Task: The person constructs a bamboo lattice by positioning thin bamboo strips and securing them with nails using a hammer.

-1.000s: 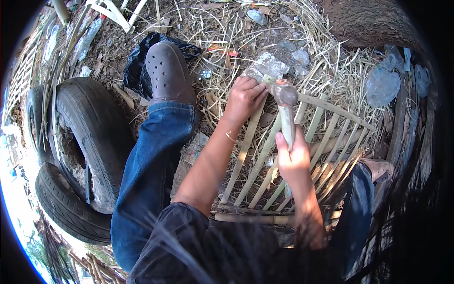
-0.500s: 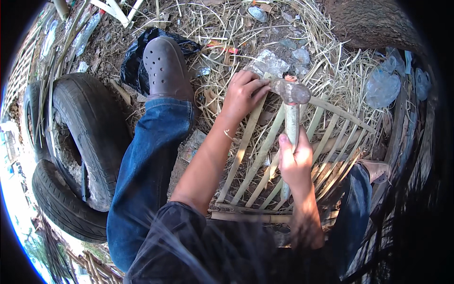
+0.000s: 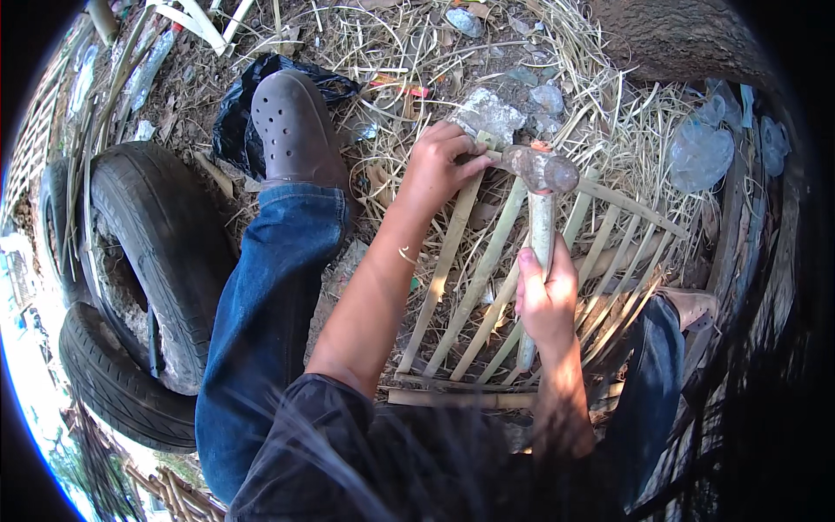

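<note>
My right hand point(image 3: 548, 300) is wrapped round the pale handle of a hammer point(image 3: 541, 226). Its dark, worn head point(image 3: 544, 168) is just right of my left fingertips. My left hand point(image 3: 442, 163) is closed in a pinch at the upper left corner of a bamboo frame point(image 3: 477, 278), by the end of a slat. What the fingertips pinch is too small to make out. Several pale slats run down from a crosspiece point(image 3: 635, 209) toward a bamboo strip point(image 3: 461, 398) near my body. The hammer and my right arm hide part of the frame.
Old tyres point(image 3: 161, 252) lie at the left, beside my jeans leg and clog point(image 3: 294, 130). A black plastic bag point(image 3: 239, 113) is under that foot. A whitish stone point(image 3: 489, 117) sits beyond my left hand. A thick trunk point(image 3: 687, 39) and clear plastic bags point(image 3: 700, 152) are at the far right.
The hammer head has shifted slightly right, away from my left fingertips. More of the slat end shows beside them. My left hand keeps its pinch, and the whole view has shifted a little.
</note>
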Available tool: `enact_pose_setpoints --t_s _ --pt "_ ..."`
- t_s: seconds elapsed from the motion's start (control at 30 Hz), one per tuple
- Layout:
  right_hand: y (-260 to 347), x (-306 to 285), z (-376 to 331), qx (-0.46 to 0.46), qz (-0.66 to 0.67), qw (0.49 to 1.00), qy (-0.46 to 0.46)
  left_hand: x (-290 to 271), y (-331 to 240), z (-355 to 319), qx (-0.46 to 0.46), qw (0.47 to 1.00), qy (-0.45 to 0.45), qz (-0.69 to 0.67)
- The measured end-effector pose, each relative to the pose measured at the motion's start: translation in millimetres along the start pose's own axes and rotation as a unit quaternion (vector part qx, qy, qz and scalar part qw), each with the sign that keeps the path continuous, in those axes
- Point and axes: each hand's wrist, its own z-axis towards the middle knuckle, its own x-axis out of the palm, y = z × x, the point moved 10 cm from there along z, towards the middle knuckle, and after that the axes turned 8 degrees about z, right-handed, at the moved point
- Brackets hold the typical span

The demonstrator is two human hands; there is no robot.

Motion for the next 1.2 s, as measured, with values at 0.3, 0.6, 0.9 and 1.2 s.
enact_pose_setpoints --t_s 0.3,0.6,0.9,1.2 --pt "2.3 12.6 14.1 0.002 -0.070 0.997 0.024 2.1 9.9 7.6 -0.026 0.999 0.026 -0.041" --pt "15.7 19.4 17.5 -0.003 -0.166 0.985 0.043 4.8 17.8 2.3 -0.033 0.998 0.010 -0.054" --pt "9.6 14.6 11.8 -0.017 -0.124 0.991 0.038 3.6 18.3 1.2 -0.054 0.998 0.001 -0.043" --pt "5.0 7.5 5.4 -0.076 -0.074 0.994 0.013 1.5 17.2 2.0 -0.044 0.998 -0.022 -0.049"
